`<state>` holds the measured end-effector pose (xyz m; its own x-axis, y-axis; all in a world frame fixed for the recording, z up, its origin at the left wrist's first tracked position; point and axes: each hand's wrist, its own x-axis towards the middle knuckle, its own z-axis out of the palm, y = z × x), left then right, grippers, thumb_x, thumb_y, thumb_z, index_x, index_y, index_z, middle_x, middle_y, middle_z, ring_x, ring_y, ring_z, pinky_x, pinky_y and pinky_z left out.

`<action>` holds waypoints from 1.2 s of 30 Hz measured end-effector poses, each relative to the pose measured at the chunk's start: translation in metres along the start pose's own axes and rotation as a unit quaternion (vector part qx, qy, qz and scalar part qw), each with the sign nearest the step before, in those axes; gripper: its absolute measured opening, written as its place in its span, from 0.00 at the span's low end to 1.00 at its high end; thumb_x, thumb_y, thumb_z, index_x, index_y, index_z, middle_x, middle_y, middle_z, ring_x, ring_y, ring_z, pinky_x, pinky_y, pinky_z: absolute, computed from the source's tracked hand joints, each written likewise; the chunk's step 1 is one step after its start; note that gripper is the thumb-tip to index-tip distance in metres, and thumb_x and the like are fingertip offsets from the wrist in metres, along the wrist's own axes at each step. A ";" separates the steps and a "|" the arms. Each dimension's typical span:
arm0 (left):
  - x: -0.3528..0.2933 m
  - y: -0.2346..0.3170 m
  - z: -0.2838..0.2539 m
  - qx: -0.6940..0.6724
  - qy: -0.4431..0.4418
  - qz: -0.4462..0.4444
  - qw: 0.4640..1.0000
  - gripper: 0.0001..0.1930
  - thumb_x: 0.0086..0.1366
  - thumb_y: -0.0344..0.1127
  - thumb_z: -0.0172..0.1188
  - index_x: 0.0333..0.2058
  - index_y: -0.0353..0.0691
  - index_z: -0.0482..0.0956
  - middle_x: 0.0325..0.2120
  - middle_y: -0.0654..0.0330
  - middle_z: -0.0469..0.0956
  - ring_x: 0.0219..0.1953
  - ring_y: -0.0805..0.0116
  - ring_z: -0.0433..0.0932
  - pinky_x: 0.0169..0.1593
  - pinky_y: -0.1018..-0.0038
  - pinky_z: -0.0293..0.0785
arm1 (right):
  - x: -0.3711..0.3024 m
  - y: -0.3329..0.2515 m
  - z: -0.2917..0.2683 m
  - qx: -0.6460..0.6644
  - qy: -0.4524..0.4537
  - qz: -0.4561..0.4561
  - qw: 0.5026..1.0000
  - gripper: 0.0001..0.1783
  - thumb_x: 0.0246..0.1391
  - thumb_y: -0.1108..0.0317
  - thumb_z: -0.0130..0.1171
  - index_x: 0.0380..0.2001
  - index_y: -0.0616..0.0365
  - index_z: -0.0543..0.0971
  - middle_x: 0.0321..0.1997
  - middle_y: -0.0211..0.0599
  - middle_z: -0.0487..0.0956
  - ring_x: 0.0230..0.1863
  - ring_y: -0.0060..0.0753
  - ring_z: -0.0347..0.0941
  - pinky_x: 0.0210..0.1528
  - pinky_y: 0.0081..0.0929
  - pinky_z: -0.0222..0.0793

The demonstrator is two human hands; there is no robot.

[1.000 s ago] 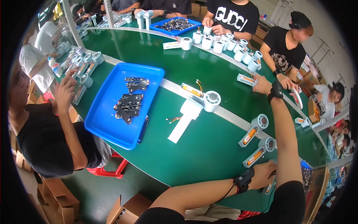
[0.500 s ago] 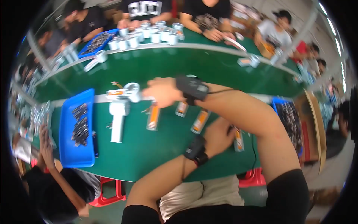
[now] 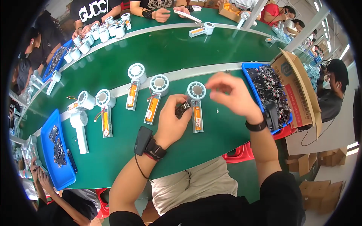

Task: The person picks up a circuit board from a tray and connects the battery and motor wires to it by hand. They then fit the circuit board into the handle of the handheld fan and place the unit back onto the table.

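Between the thumb and fingers of my left hand (image 3: pixel 171 122) is a small black circuit board (image 3: pixel 183 108), partly hidden by the fingers. My right hand (image 3: pixel 235 96) hovers to the right of it, fingers curved and apart, with nothing visible in them. Between the hands, a pale blue handheld fan (image 3: pixel 196 90) lies on the table, its handle uncovered over an orange battery (image 3: pixel 197 116). To the left lie similar fans with orange batteries: one beside my left hand (image 3: pixel 159 84), another farther back (image 3: pixel 136 73), and a third (image 3: pixel 105 98) with loose wires.
A blue tray (image 3: pixel 244 69) heaped with black circuit boards stands at right, by a cardboard box (image 3: pixel 298 90). Another blue tray (image 3: pixel 69 177) at left holds fewer boards. A white-handled fan (image 3: pixel 81 135) lies beside it. Across a raised rail (image 3: pixel 177 76), co-workers sit behind several fan heads (image 3: pixel 104 35).
My right hand has swung from the fans on the left to the right side. My left hand has come up and now holds a circuit board. The view has shifted right.
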<state>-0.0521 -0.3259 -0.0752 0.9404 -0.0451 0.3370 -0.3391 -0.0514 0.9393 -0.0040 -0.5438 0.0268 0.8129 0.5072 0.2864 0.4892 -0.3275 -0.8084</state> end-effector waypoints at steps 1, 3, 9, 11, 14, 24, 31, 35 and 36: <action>0.000 0.000 -0.002 -0.010 0.002 -0.009 1.000 0.15 0.61 0.25 0.65 0.44 0.34 0.72 0.47 0.53 0.78 0.44 0.60 0.81 0.49 0.69 0.78 | -0.010 0.004 0.006 0.008 -0.002 0.002 1.000 0.15 0.53 0.80 0.66 0.45 0.61 0.82 0.40 0.29 0.81 0.38 0.21 0.77 0.42 0.21 0.73; 0.000 -0.002 -0.004 -0.014 0.002 -0.022 1.000 0.15 0.61 0.25 0.65 0.44 0.34 0.72 0.47 0.53 0.78 0.45 0.62 0.81 0.50 0.70 0.78 | -0.023 0.002 0.019 0.082 -0.006 0.034 0.996 0.13 0.53 0.80 0.66 0.43 0.60 0.83 0.40 0.30 0.81 0.37 0.22 0.77 0.39 0.20 0.73; 0.004 -0.004 -0.002 -0.017 0.008 -0.006 1.000 0.15 0.60 0.23 0.66 0.45 0.34 0.73 0.45 0.55 0.77 0.43 0.67 0.80 0.47 0.72 0.77 | -0.016 0.015 0.043 0.042 -0.007 -0.012 0.999 0.09 0.53 0.78 0.68 0.39 0.59 0.84 0.40 0.34 0.82 0.36 0.25 0.78 0.35 0.21 0.73; 0.005 -0.004 -0.006 -0.003 0.015 0.004 1.000 0.15 0.60 0.23 0.66 0.45 0.34 0.73 0.44 0.55 0.77 0.42 0.67 0.80 0.47 0.73 0.77 | -0.014 0.015 0.045 0.026 -0.029 -0.031 0.999 0.09 0.53 0.77 0.69 0.38 0.60 0.84 0.39 0.35 0.82 0.36 0.26 0.78 0.33 0.21 0.73; 0.000 -0.005 -0.005 0.029 -0.002 0.004 1.000 0.15 0.60 0.23 0.66 0.45 0.35 0.73 0.41 0.55 0.76 0.40 0.66 0.79 0.44 0.73 0.76 | -0.005 0.017 0.050 0.012 -0.039 -0.054 0.998 0.09 0.52 0.77 0.70 0.38 0.60 0.85 0.39 0.36 0.82 0.36 0.26 0.78 0.33 0.21 0.73; -0.002 0.005 -0.010 0.038 -0.019 0.015 0.999 0.15 0.60 0.24 0.67 0.45 0.35 0.74 0.41 0.56 0.75 0.40 0.66 0.78 0.44 0.73 0.75 | 0.002 0.032 0.056 0.003 0.067 -0.131 0.989 0.06 0.51 0.78 0.71 0.33 0.63 0.84 0.37 0.37 0.82 0.34 0.27 0.79 0.35 0.22 0.74; -0.003 0.015 -0.012 0.057 -0.024 0.032 0.998 0.16 0.59 0.25 0.68 0.46 0.34 0.77 0.42 0.57 0.74 0.44 0.68 0.76 0.48 0.74 0.74 | -0.009 0.036 0.056 0.104 0.062 -0.011 0.993 0.07 0.52 0.79 0.70 0.35 0.64 0.83 0.37 0.36 0.83 0.38 0.25 0.80 0.38 0.22 0.77; 0.003 0.007 -0.011 0.138 -0.001 0.121 0.983 0.16 0.57 0.27 0.71 0.45 0.36 0.81 0.41 0.55 0.76 0.40 0.64 0.79 0.43 0.72 0.76 | -0.003 0.041 0.052 0.103 0.020 -0.026 0.994 0.07 0.53 0.79 0.69 0.36 0.64 0.83 0.38 0.38 0.83 0.37 0.26 0.81 0.39 0.22 0.78; 0.003 0.013 -0.011 0.130 0.000 0.103 0.986 0.16 0.57 0.27 0.72 0.45 0.36 0.81 0.41 0.56 0.76 0.41 0.64 0.79 0.43 0.72 0.77 | -0.007 0.040 0.050 0.101 0.003 -0.027 0.995 0.07 0.53 0.79 0.69 0.37 0.64 0.83 0.38 0.38 0.84 0.37 0.26 0.81 0.39 0.22 0.78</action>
<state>-0.0532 -0.3158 -0.0613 0.8511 -0.0816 0.5186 -0.5176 -0.2955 0.8030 -0.0057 -0.5202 -0.0332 0.7894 0.5141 0.3354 0.4595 -0.1326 -0.8782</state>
